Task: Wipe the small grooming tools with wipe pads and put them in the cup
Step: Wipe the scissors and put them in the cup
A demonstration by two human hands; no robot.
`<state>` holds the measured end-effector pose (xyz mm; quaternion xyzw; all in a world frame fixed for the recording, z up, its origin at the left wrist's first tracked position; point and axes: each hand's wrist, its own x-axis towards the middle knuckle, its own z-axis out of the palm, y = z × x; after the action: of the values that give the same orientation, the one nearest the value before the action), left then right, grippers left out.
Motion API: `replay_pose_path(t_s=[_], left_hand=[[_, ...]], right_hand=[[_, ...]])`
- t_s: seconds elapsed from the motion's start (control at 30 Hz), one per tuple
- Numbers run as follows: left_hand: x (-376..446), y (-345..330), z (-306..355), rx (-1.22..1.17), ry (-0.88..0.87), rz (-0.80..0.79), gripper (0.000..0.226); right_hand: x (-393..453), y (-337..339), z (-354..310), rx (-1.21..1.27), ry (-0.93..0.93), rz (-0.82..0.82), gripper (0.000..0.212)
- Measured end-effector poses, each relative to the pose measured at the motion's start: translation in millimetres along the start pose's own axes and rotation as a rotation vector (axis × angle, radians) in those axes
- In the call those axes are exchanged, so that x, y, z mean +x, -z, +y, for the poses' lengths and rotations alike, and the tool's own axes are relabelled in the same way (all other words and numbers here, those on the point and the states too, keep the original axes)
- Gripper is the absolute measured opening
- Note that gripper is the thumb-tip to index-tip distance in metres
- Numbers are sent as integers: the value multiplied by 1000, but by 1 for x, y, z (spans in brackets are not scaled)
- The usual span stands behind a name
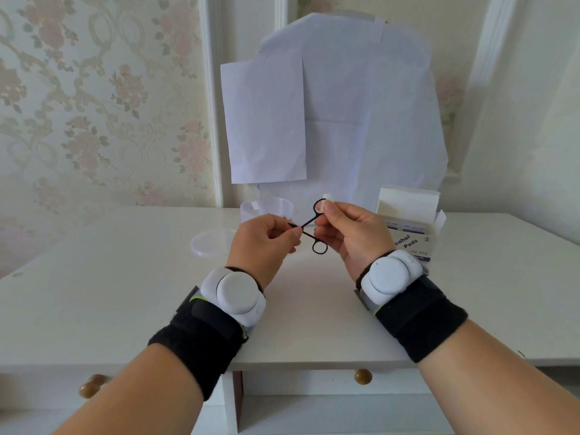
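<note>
Black and slender, the small scissors (309,229) hang in the air between both hands, above the white table (94,296) and in front of the cup (266,210). Its handles are spread apart: one finger loop points up toward the right hand and the other loop hangs low between the two hands.

From the head camera, the left hand (263,243) has its fingers curled inward and pinches the blade end of the scissors between thumb and fingertips. The right hand (351,233) also has curled fingers; its thumb and forefinger pinch a small white wipe pad (328,197) against the upper loop of the scissors.

The cup is clear plastic and stands upright near the back of the table, just behind the left hand and partly hidden by it. A round clear lid (213,243) lies flat on the table to the left of the left hand. To the right, just behind the right hand, stands an opened box of alcohol pads (411,237), its flap raised. Both wrists carry white round devices on black straps. Sheets of white paper (339,114) cover something at the wall behind the table.
</note>
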<state>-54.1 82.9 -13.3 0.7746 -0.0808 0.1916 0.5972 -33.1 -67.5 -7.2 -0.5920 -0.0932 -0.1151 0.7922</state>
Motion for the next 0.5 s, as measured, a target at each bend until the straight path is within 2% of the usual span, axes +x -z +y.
replay_pose_path(t_s=[0.2, 0.33, 0.5], left_hand=[[-1, 0, 1, -67, -17, -3, 6], [-1, 1, 2, -76, -3, 10, 8], [-2, 1, 2, -67, 2, -17, 8]], right_hand=[[-3, -3, 8, -246, -37, -187, 16], [-3, -4, 7, -225, -3, -149, 15], [-4, -5, 7, -197, -75, -229, 13]])
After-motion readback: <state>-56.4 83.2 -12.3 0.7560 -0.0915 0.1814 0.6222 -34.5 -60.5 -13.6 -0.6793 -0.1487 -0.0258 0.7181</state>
